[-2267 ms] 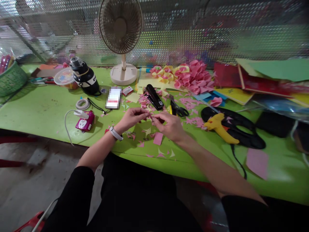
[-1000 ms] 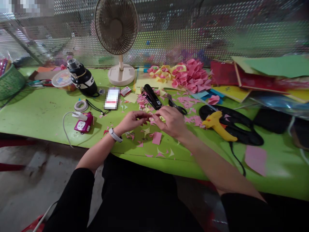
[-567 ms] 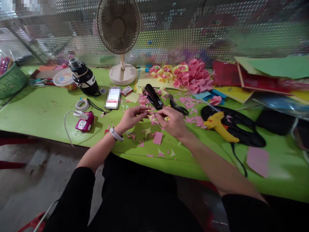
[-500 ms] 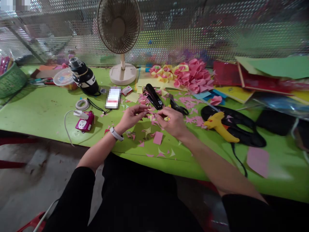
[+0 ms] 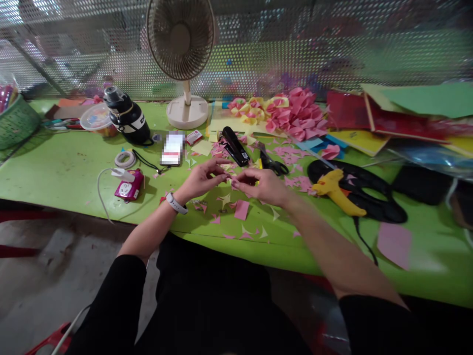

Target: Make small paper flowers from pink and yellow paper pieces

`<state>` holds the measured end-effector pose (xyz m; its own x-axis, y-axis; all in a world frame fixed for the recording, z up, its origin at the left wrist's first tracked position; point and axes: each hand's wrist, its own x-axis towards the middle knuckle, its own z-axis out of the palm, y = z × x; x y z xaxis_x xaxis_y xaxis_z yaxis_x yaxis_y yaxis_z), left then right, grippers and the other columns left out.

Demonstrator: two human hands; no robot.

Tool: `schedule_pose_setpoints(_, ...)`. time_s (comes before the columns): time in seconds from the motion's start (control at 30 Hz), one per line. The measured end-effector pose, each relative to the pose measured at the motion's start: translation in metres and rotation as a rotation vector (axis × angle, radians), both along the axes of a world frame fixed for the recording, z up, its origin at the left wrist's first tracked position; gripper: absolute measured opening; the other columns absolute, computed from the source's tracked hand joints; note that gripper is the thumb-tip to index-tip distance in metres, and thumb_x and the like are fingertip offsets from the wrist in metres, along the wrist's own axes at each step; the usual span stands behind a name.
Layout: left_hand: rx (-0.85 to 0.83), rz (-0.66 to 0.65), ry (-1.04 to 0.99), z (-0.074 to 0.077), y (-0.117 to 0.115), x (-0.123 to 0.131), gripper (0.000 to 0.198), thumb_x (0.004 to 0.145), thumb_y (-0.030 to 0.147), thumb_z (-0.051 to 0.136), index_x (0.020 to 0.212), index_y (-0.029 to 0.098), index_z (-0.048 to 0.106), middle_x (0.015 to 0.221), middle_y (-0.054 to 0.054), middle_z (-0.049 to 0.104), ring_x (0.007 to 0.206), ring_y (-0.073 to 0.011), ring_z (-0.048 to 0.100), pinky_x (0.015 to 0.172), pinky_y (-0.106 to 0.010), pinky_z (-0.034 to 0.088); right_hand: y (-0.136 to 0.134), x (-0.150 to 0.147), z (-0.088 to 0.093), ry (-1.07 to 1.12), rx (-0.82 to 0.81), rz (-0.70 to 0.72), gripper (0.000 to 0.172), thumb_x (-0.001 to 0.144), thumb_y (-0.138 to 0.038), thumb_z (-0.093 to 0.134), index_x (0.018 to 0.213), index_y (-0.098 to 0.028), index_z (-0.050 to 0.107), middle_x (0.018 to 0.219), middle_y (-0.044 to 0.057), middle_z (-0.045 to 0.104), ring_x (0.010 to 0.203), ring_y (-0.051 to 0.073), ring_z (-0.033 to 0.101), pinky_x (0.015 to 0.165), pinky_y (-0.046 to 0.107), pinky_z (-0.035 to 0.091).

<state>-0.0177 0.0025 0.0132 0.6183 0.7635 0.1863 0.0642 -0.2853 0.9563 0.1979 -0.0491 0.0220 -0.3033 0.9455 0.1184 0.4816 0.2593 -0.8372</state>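
One pink paper piece (image 5: 229, 178) is pinched by left hand (image 5: 201, 178) and right hand (image 5: 264, 186) fingertips, black stapler (image 5: 235, 146) at twelve o'clock.

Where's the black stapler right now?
In the head view, the black stapler lies near the middle of the green table, just beyond the left hand and right hand, left of the scissors.

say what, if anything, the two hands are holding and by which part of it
A small pink paper piece, held between the left hand and the right hand; too small and covered to tell which part each grips.
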Motion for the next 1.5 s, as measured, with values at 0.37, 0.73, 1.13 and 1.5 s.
schedule_pose_setpoints(0.37, -0.052, -0.048, -0.051, -0.007, 0.002, 0.000, 0.041, 0.088, 0.029, 0.067, 0.126, 0.014, 0.062, 0.100, -0.011, 0.075, 0.091, -0.0146, 0.072, 0.084, -0.027, 0.056, -0.001, 0.011, 0.001, -0.078, 0.067, -0.095, 0.026, 0.089, -0.043, 0.066, 0.089, -0.020, 0.076, 0.077, 0.005, 0.073, 0.056, 0.015, 0.060, 0.051, 0.030, 0.047)
schedule_pose_setpoints(0.73, 0.195, -0.051, 0.258, 0.006, 0.000, -0.002, 0.028, 0.089, 0.037, 0.066, 0.103, 0.015, 0.074, 0.087, -0.009, 0.076, 0.069, -0.0118, 0.067, 0.065, -0.024, 0.050, 0.004, 0.015, 0.001, -0.345, 0.215, 0.083, 0.012, 0.090, -0.027, 0.065, 0.088, -0.025, 0.077, 0.087, 0.003, 0.077, 0.075, 0.019, 0.068, 0.065, 0.032, 0.050)
schedule_pose_setpoints(1.13, -0.040, -0.107, 0.234, -0.001, 0.000, -0.001, 0.020, 0.091, 0.030, 0.062, 0.096, 0.012, 0.071, 0.090, -0.009, 0.076, 0.073, -0.0129, 0.072, 0.065, -0.023, 0.057, 0.004, 0.019, 0.006, -0.335, 0.120, 0.019, 0.016, 0.088, -0.025, 0.067, 0.102, -0.025, 0.075, 0.088, 0.004, 0.076, 0.069, 0.018, 0.068, 0.060, 0.032, 0.053)
schedule_pose_setpoints(1.5, -0.472, 0.195, -0.296, 0.016, 0.009, -0.006, 0.026, 0.080, 0.034, 0.078, 0.091, 0.014, 0.066, 0.088, -0.004, 0.075, 0.069, -0.0073, 0.071, 0.058, -0.014, 0.054, 0.019, 0.097, 0.019, -0.210, 0.190, -0.555, 0.022, 0.081, -0.039, 0.064, 0.089, -0.021, 0.072, 0.076, 0.006, 0.072, 0.068, 0.023, 0.065, 0.065, 0.038, 0.052)
